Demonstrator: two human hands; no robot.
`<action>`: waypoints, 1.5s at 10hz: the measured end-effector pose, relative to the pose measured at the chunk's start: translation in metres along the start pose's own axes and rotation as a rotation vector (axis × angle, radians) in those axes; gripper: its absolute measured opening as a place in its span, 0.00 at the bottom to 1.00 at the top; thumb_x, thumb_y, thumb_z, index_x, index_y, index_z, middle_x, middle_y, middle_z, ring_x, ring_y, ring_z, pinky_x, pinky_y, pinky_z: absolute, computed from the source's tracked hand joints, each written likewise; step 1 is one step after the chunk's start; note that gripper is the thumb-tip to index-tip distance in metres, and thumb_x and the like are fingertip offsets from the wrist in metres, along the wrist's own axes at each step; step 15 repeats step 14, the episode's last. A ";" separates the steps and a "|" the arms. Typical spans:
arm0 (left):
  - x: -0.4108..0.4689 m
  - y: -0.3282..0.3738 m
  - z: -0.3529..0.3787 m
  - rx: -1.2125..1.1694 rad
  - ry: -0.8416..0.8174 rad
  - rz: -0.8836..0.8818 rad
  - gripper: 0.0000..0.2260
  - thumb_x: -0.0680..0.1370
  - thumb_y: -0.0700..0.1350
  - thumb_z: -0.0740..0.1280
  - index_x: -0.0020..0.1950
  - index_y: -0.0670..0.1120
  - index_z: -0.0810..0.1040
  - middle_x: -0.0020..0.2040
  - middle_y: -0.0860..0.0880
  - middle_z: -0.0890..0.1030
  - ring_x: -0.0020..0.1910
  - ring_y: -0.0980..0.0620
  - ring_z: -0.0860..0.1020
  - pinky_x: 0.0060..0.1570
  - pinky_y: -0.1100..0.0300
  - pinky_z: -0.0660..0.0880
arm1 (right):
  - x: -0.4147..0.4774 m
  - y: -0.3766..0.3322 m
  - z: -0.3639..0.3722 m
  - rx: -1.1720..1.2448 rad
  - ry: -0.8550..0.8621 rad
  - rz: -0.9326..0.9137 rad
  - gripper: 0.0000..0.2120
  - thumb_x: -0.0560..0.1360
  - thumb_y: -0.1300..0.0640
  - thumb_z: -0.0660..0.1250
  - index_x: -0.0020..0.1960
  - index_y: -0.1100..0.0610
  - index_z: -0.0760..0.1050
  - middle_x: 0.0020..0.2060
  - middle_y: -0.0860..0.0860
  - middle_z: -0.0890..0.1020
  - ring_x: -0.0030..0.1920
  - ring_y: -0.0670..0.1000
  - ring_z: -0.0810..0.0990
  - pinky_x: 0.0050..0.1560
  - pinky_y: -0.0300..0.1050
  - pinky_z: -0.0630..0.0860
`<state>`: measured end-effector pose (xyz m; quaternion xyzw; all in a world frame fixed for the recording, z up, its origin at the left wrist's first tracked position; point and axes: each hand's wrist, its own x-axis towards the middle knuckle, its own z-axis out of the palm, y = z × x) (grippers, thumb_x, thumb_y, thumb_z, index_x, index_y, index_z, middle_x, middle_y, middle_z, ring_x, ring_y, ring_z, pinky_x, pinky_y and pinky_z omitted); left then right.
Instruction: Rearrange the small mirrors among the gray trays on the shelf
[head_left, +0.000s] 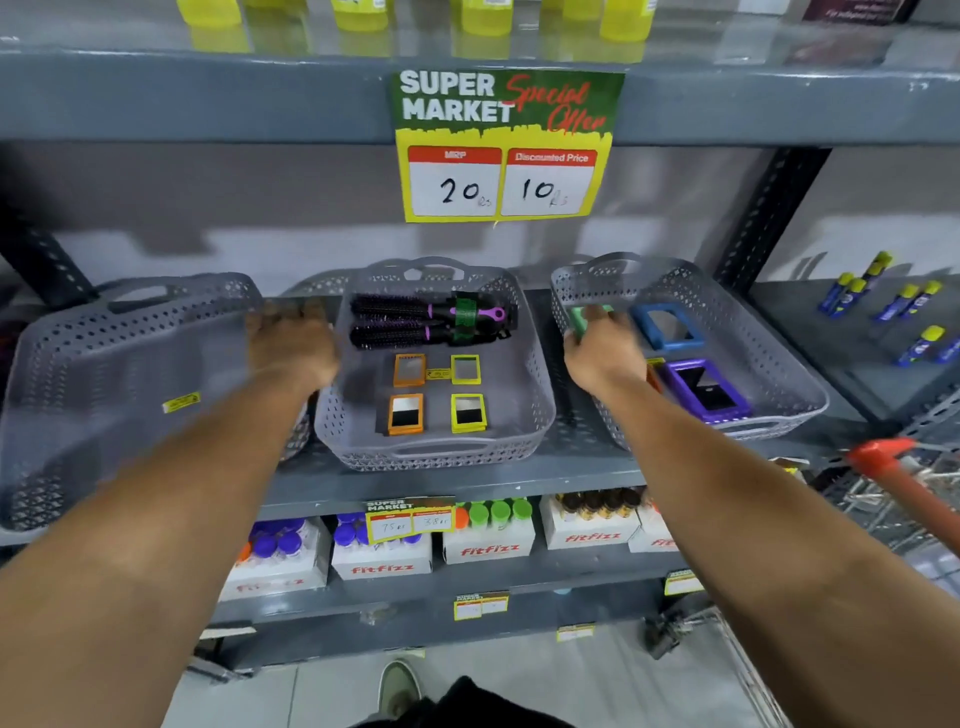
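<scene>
Shelf (467, 480): gray metal, running left to right, carrying three gray trays side by side.
Left tray (104, 364): largest in view, blurred, tilted with its near end out past the shelf edge; a yellow sticker (182, 402) on it; contents cannot be made out.
Middle tray (441, 452): flat on the shelf between the two hands, holding brushes at the far end and four small mirrors nearer.
Right tray (769, 364): tilted, near end at the shelf edge, holding larger mirrors.
Price sign (504, 148): hangs from the shelf above, reading 20 and 10.
Left hand (291, 343): fingers curled over the right rim of the left tray, gripping it.
Right hand (602, 353): inside the left part of the right tray, fingers closed on a green mirror (584, 317).
Hair brushes (426, 322): two, black with purple handles, lying lengthwise across the far end of the middle tray.
Purple mirror (706, 389): near end of the right tray, just right of the right hand.
Blue mirror (667, 325): far end of the right tray, beside the green one.
Orange mirrors (408, 392): two, one behind the other, left column of the middle tray.
Yellow mirrors (467, 389): two, one behind the other, right column, apart from the orange pair.
</scene>
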<state>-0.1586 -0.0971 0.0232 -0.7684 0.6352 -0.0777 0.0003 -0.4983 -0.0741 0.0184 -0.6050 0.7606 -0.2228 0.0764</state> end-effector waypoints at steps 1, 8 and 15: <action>-0.008 -0.050 -0.008 0.069 0.008 -0.114 0.23 0.78 0.45 0.54 0.72 0.42 0.66 0.71 0.38 0.69 0.70 0.37 0.66 0.70 0.42 0.60 | 0.001 -0.030 0.002 -0.015 0.020 -0.171 0.18 0.78 0.53 0.59 0.66 0.59 0.69 0.63 0.61 0.73 0.60 0.64 0.73 0.58 0.58 0.73; -0.064 -0.245 0.022 -0.175 -0.176 -0.554 0.17 0.76 0.38 0.62 0.63 0.34 0.73 0.63 0.32 0.75 0.61 0.32 0.74 0.58 0.40 0.73 | -0.004 -0.094 0.045 -0.239 -0.169 -0.013 0.33 0.72 0.64 0.66 0.74 0.58 0.58 0.69 0.64 0.61 0.65 0.67 0.67 0.61 0.65 0.71; -0.009 -0.273 0.034 -0.101 -0.097 -0.344 0.24 0.76 0.40 0.61 0.71 0.37 0.64 0.66 0.31 0.70 0.62 0.30 0.71 0.59 0.37 0.72 | -0.020 -0.096 0.042 -0.321 -0.107 -0.132 0.28 0.77 0.58 0.60 0.74 0.61 0.56 0.74 0.60 0.60 0.73 0.61 0.57 0.71 0.62 0.61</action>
